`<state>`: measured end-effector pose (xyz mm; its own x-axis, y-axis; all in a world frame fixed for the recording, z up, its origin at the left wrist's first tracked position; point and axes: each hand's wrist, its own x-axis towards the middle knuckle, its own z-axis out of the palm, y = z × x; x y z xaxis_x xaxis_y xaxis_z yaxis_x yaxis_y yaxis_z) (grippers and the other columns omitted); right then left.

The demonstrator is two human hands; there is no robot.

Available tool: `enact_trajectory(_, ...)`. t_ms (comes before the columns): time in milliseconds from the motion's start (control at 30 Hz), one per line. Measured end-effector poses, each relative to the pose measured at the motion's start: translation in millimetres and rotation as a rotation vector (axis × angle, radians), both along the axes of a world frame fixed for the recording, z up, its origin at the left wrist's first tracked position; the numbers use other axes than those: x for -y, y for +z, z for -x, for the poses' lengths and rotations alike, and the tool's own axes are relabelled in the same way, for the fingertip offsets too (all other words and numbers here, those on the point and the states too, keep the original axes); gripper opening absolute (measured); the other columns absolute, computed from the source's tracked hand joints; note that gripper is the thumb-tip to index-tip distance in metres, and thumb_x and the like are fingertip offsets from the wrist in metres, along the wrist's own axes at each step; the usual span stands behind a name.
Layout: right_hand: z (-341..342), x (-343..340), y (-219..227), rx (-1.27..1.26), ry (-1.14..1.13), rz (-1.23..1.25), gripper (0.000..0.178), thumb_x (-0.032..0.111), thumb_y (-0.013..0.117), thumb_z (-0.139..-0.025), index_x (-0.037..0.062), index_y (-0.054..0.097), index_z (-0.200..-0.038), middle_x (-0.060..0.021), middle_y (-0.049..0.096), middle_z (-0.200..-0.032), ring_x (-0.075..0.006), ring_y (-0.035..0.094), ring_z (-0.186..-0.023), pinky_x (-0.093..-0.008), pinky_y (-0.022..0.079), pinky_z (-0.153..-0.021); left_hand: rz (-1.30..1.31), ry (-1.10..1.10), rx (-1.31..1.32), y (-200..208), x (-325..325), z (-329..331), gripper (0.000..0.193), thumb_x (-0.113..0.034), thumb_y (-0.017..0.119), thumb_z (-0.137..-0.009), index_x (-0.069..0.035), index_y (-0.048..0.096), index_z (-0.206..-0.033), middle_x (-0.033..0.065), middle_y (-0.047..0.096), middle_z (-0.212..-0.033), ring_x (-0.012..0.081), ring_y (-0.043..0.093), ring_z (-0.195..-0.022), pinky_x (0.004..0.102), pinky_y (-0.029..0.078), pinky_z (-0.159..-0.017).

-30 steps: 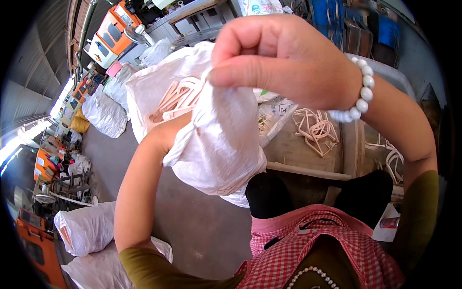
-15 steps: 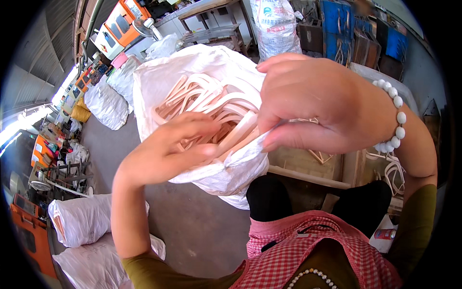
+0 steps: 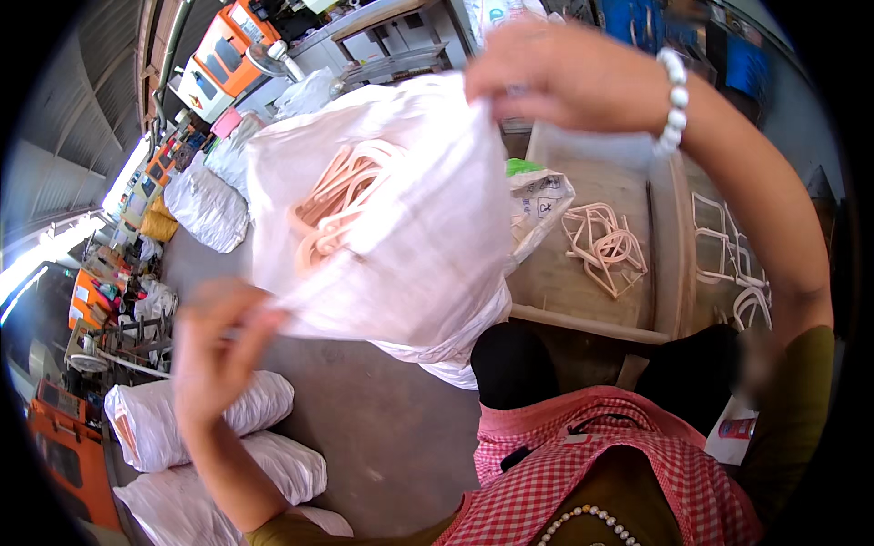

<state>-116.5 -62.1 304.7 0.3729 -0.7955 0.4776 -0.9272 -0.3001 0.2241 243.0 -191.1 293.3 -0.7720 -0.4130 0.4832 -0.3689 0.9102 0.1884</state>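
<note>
A large white woven sack (image 3: pixel 423 255) stands in front of me with its mouth pulled wide. Inside lies a heap of pale pink plastic hangers (image 3: pixel 341 196), partly covered by the near side of the sack. My left hand (image 3: pixel 223 341), somewhat blurred, pinches the sack's rim at the near left corner. Up at the far right, my right hand (image 3: pixel 551 77) grips the rim too, its fingers closed on the cloth. The sack's near edge is stretched between both hands.
Right of the sack is a shallow bin (image 3: pixel 596 329) with a few pink hangers (image 3: pixel 605 250) and a plastic bag (image 3: pixel 539 205). White frames (image 3: pixel 724 241) lie beyond it. Filled white sacks (image 3: pixel 196 419) lie at lower left; another sack (image 3: pixel 208 205) stands farther off. Orange machines (image 3: pixel 228 50) line the far left.
My left hand has moved left and nearer, my right hand up and away. The near rim is now stretched over part of the hangers, and more of the bin shows.
</note>
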Motion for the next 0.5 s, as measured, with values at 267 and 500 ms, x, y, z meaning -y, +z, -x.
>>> enact_trajectory(267, 21, -15, 5, 0.115, 0.187, 0.246, 0.023, 0.014, 0.059, -0.08, -0.0008, 0.056, -0.097, -0.0192, 0.062, -0.086, -0.0379, 0.06, -0.082, -0.0435, 0.047, -0.074, 0.139, -0.033, -0.171, 7, 20, 9, 0.019, -0.012, 0.052, -0.097, 0.0, 0.058, -0.11, 0.0086, 0.059, -0.108, 0.0142, 0.056, -0.097, 0.0305, 0.047, -0.083)
enact_trajectory(500, 114, -32, -94, 0.56, -0.109, -0.064, 0.033, 0.02, 0.064, -0.082, -0.0005, 0.057, -0.107, -0.016, 0.061, -0.091, -0.0307, 0.06, -0.083, -0.0387, 0.048, -0.078, 0.129, -0.4, -0.488, -132, -65, 80, 0.032, -0.024, 0.054, -0.091, 0.0, 0.057, -0.112, 0.015, 0.061, -0.101, 0.0239, 0.058, -0.089, 0.0352, 0.048, -0.075)
